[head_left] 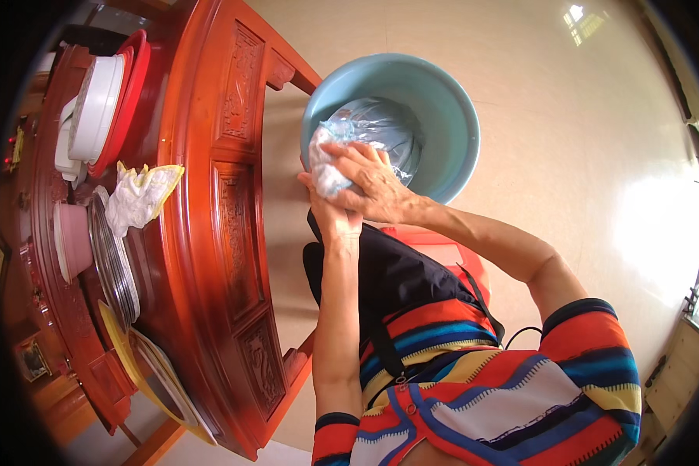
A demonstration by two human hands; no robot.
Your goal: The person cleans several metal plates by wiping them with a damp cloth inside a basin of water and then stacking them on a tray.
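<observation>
A crumpled white cloth (328, 172) with pale blue edging is held between my two hands at the near left rim of a blue plastic bucket (451, 116). My left hand (335, 218) supports the cloth from below, its fingers mostly hidden. My right hand (378, 183) presses on top, fingers spread across the cloth. Something clear and shiny (384, 125) covers the bucket's bottom; whether it is water or plastic film, I cannot tell.
A carved red wooden table (233, 192) runs along the left. On it lie a yellow-edged white cloth (140, 198), stacked metal trays (113, 262), a pink bowl (73, 242), a white round container (99, 110) and a yellow-rimmed tray (116, 338). A red plastic stool (437, 247) is beneath me.
</observation>
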